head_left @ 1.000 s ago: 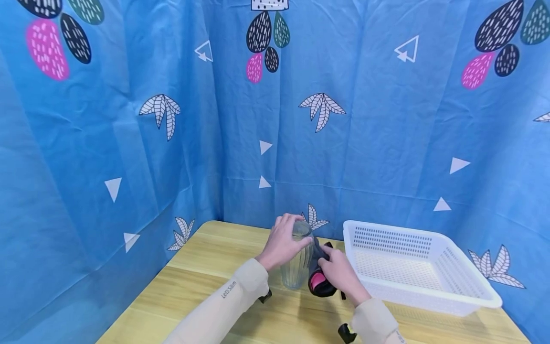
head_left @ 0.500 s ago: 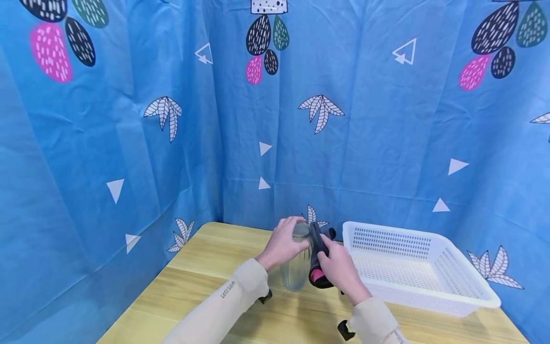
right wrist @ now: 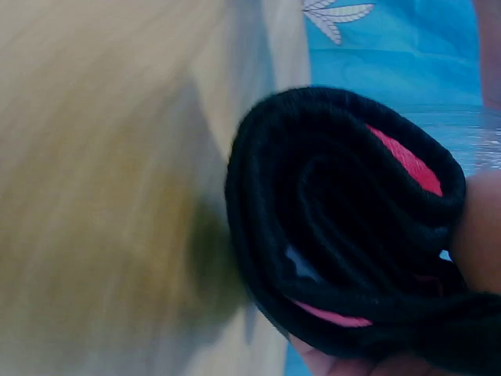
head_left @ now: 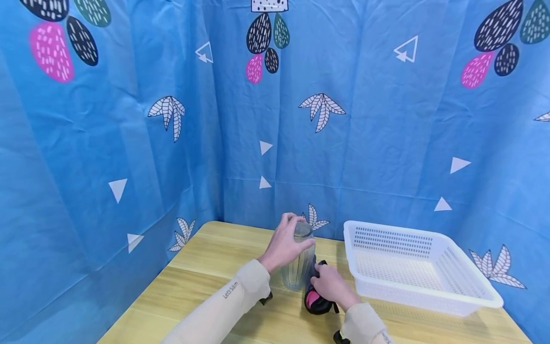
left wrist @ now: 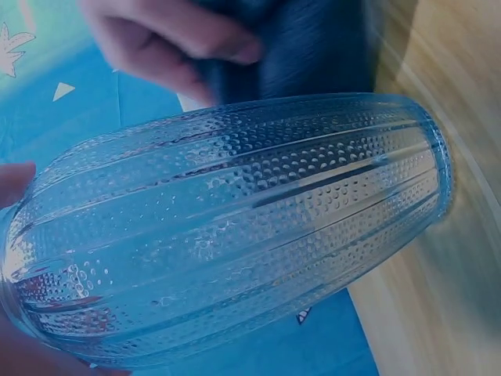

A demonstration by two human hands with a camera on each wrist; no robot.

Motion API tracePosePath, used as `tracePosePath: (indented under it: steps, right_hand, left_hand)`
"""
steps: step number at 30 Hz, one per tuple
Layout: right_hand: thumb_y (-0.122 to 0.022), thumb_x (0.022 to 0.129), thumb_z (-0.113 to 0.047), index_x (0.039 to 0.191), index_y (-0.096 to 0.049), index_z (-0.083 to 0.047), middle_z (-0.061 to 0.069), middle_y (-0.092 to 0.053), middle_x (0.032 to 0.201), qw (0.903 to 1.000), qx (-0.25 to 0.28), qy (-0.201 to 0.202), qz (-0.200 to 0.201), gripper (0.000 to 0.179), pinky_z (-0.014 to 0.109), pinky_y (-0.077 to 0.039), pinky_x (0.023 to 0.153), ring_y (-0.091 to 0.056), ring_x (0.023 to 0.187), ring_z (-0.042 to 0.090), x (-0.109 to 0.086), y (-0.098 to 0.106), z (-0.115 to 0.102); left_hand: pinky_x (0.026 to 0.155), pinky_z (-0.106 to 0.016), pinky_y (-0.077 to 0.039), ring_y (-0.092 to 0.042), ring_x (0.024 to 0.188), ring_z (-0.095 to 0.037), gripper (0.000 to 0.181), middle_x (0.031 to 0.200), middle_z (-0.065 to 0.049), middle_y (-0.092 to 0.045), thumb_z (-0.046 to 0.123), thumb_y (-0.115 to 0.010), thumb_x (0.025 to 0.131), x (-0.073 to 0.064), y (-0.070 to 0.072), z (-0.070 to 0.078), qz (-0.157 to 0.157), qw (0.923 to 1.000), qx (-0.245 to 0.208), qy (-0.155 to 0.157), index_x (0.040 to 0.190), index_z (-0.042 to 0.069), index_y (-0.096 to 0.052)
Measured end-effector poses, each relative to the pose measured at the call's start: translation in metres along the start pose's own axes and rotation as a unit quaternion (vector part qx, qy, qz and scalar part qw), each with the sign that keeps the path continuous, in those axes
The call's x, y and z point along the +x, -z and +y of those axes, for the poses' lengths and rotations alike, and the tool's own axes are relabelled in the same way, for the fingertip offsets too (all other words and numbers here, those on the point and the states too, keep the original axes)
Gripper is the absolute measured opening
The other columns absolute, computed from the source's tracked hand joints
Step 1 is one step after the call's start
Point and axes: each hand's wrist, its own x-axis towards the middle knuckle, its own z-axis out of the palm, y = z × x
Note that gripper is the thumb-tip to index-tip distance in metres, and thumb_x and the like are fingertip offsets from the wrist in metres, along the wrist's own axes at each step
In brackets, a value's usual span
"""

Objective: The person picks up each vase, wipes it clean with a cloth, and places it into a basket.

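Note:
A clear, ribbed and dimpled glass vase [head_left: 295, 271] stands upright on the wooden table. My left hand [head_left: 286, 246] grips it near the rim, thumb on one side and fingers on the other. In the left wrist view the glass vase [left wrist: 235, 227] fills most of the picture. My right hand [head_left: 334, 285] holds a rolled black cloth [head_left: 315, 305] with pink lining against or close to the vase's lower right side; actual contact cannot be told. The right wrist view shows the black cloth [right wrist: 344, 219] end-on, curled in layers, with pink showing at its folds.
A white perforated plastic basket [head_left: 399, 289] sits on the table [head_left: 206, 258] to the right of my right hand. Blue patterned curtains [head_left: 240, 157] hang behind and to the left. Black camera straps [head_left: 341, 337] show at my wrists.
My right hand rose slightly with the black cloth along the vase, then came down to the vase's lower part. The left hand and the vase have stayed almost in place.

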Motion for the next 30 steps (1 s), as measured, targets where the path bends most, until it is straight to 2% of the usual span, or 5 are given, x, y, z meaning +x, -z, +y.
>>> tracePosePath:
  steps: [2,9,16,25,30]
  right_hand:
    - [-0.06,0.095,-0.01,0.137,-0.051,0.016,0.032,-0.052,0.142,1.0,-0.003,0.003,-0.005,0.05,0.049,-0.049,0.09,-0.06,0.118,0.037,0.0,-0.004,0.002]
    - [-0.058,0.093,-0.008,0.133,-0.054,0.017,0.032,-0.057,0.135,0.9989,0.024,0.025,0.03,0.047,0.054,-0.05,0.095,-0.059,0.122,0.041,-0.005,0.0,-0.001]
    - [-0.056,0.094,-0.007,0.136,-0.057,0.009,0.029,-0.062,0.13,0.995,0.064,0.022,0.074,0.045,0.04,-0.052,0.073,-0.064,0.082,0.025,-0.014,0.021,-0.014]
    - [-0.056,0.094,-0.007,0.14,-0.057,0.0,0.016,-0.072,0.1,0.9881,0.08,0.047,0.123,0.047,0.031,-0.045,0.059,-0.055,0.063,0.015,-0.024,0.051,-0.037]
    - [-0.055,0.094,-0.008,0.144,-0.054,-0.005,0.016,-0.071,0.099,0.9844,0.09,0.045,0.144,0.05,0.031,-0.043,0.056,-0.053,0.062,0.016,-0.026,0.055,-0.042]
  left_hand:
    - [0.103,-0.046,-0.046,-0.05,0.126,-0.025,0.063,0.139,-0.002,-0.042,0.055,-0.069,0.088,0.0,-0.001,0.0,-0.002,1.0,-0.002,0.005,0.138,0.021,-0.053]
    - [0.102,-0.048,-0.039,-0.042,0.126,-0.022,0.057,0.135,0.002,-0.052,0.053,-0.071,0.087,0.001,0.001,-0.002,0.016,0.9991,0.039,-0.006,0.133,0.023,-0.057]
    - [0.106,-0.048,-0.035,-0.044,0.133,-0.022,0.053,0.141,0.006,-0.056,0.037,-0.072,0.085,0.002,0.005,0.004,0.005,0.9989,0.046,-0.001,0.135,0.024,-0.058]
    - [0.105,-0.048,-0.037,-0.046,0.132,-0.023,0.056,0.139,0.006,-0.057,0.036,-0.072,0.082,0.002,0.001,0.001,0.006,0.9992,0.039,-0.005,0.134,0.023,-0.058]
    - [0.106,-0.048,-0.037,-0.049,0.129,-0.025,0.058,0.138,0.004,-0.058,0.048,-0.074,0.086,0.004,0.0,0.0,0.009,0.9995,0.029,-0.009,0.134,0.02,-0.058]
